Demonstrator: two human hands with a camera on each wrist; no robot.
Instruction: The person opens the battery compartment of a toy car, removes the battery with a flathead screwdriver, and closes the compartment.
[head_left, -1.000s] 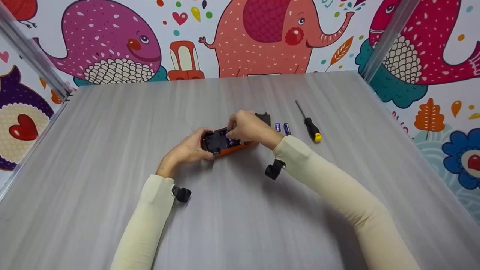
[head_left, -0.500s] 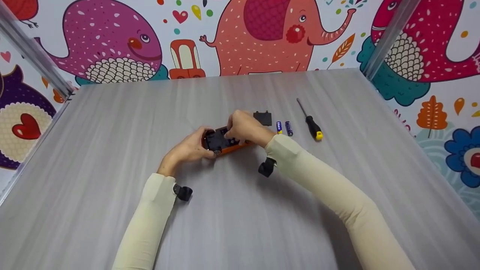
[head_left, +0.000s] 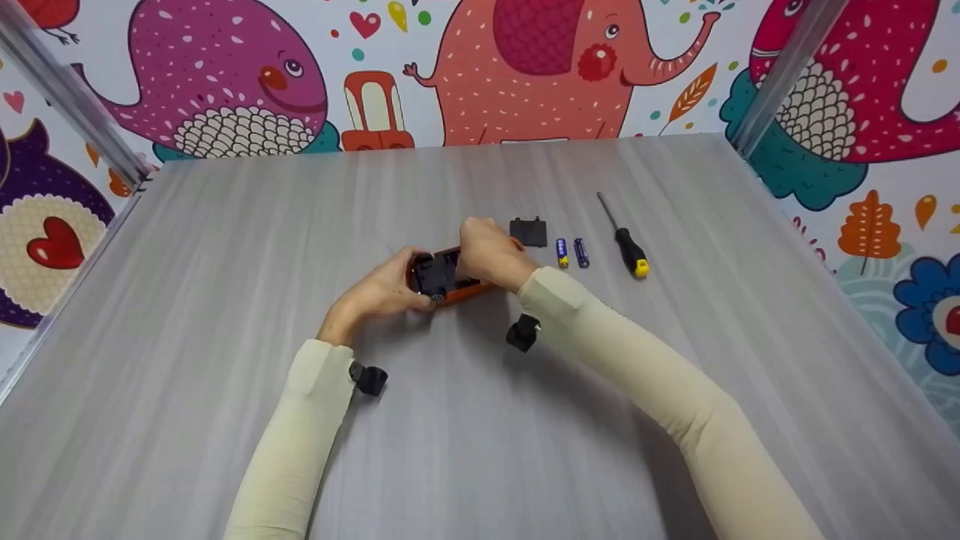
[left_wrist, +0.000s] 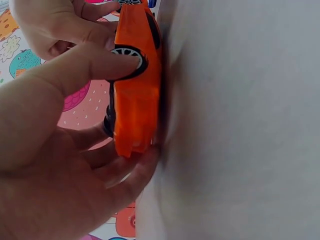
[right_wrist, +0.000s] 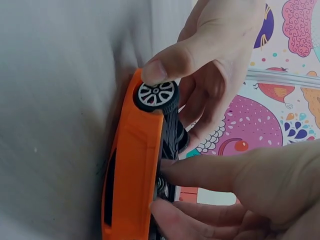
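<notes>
An orange toy car (head_left: 469, 294) lies upside down on the table, its black underside facing up. My left hand (head_left: 384, 286) grips one end of it; in the left wrist view the thumb presses on a spoked wheel (left_wrist: 131, 61) while the fingers wrap the far side. My right hand (head_left: 489, 252) bends over the middle of the underside. In the right wrist view its thumb and fingers reach into an opening there, beside a small metal coil (right_wrist: 161, 186). I cannot tell whether they pinch anything inside. The hand hides most of the opening in the head view.
Just beyond my right hand lies a flat black cover (head_left: 529, 232) with small tabs. Beside it are a blue and yellow battery (head_left: 562, 253) and a dark blue battery (head_left: 582, 253). A black and yellow screwdriver (head_left: 630, 252) lies further right. Patterned walls border the table.
My right hand and forearm have shifted slightly left over the car, uncovering the black cover and both loose batteries. Blue seen in the opening earlier is now mostly hidden. The left hand keeps its grip.
</notes>
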